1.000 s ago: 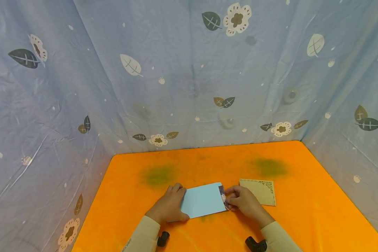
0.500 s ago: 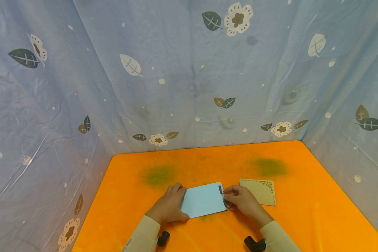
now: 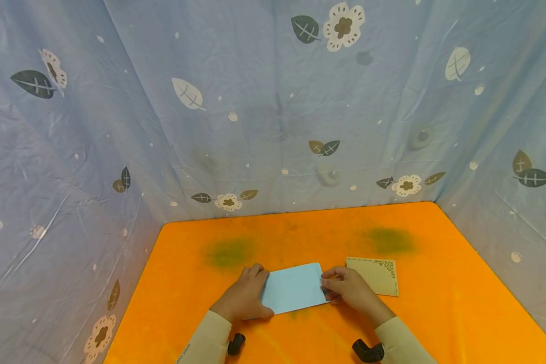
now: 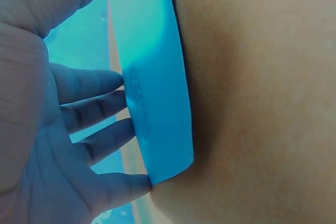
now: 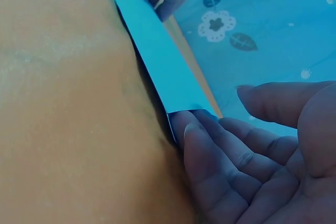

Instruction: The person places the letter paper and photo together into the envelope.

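Note:
A light blue envelope (image 3: 296, 289) lies close over the orange table. My left hand (image 3: 245, 296) holds its left end, thumb on the near edge and fingers along the far edge. In the left wrist view, those fingertips (image 4: 131, 129) press the envelope's side, which bears faint printing. At the right end, my right hand (image 3: 348, 289) has fingertips (image 5: 181, 120) at and just inside the envelope's mouth. A thin dark strip of a photo-like card (image 3: 325, 293) shows at that mouth in the head view; the rest of it is hidden inside.
A tan sheet (image 3: 374, 275) with an ornamental printed border lies on the table right behind my right hand. Blue curtains (image 3: 277, 111) with leaves and flowers surround the orange table (image 3: 296, 232). Black devices (image 3: 368, 351) sit at both wrists.
The dark patterned card has slid leftward into the envelope, from a wide strip to a thin sliver, with my right fingers following it. My left hand has stayed in place.

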The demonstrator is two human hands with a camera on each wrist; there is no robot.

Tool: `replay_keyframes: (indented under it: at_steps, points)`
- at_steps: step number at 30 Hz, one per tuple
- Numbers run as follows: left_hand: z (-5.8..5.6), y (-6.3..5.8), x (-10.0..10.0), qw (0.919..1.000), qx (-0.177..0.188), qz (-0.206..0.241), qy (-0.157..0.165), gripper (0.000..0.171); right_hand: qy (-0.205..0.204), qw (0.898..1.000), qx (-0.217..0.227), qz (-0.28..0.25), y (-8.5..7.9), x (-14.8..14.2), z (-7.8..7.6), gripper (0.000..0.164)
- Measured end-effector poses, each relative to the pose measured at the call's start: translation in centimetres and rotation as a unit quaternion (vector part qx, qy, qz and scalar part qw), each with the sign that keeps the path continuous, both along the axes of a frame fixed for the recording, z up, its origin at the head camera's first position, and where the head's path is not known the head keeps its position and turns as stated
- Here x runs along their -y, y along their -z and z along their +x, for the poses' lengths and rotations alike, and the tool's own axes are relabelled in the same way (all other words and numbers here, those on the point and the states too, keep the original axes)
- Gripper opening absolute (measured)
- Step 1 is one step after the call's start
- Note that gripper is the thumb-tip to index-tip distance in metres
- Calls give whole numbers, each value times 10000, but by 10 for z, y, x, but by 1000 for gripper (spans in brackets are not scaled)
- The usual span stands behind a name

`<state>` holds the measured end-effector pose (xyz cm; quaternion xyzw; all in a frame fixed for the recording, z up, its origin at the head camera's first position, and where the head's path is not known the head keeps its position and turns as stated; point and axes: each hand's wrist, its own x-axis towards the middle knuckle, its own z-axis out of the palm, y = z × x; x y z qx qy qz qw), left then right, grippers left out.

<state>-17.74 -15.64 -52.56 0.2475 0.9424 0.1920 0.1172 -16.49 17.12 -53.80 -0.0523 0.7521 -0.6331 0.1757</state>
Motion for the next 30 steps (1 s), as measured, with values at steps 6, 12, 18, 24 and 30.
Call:
replay_keyframes:
  at_steps: [6,12,18,24,30]
  points:
    - [0,-1,0,10000,-8,-19,-11,92,-93,10000,13,-8,0,-2,0,39]
    - [0,-1,-2,10000,-1,-27,-16,93,-48,10000,-4,-3,2,-10,-2,39]
    - [1,-1,-2,10000,33,-29,-38,93,236,9997,-75,-86,5,-26,-2,38]
    - [1,-1,-2,10000,49,-35,-38,92,431,9990,-11,-121,6,-34,-1,39]
    - [1,-1,-3,10000,26,-76,-30,92,679,9976,-57,-95,0,-43,0,37]
